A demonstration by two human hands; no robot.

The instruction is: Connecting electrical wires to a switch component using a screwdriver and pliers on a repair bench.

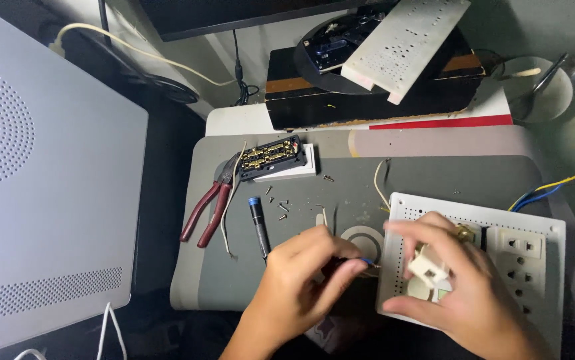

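I see both hands low in the frame, reaching up from the bottom edge over the grey mat on the counter. My left hand sits at lower centre, fingers curled tight round a slim dark tool with a blue tip that points right toward the other hand. My right hand is at lower right, blurred, thumb and fingers pinched on a small white switch part, held just above the board.

That white perforated board lies flat at lower right, a rectangle dotted with small holes, carrying one white socket plate along its right side. Yellow and blue wires trail off its upper right corner.

Left of centre I count one pair of red-handled pliers, one dark screwdriver with a blue band, and a scatter of small screws; I cannot count them for sure. Above those lies one black terminal block with brass contacts on a white plate. At top centre a second perforated white board leans across a dark box. A grey perforated case fills the left side.
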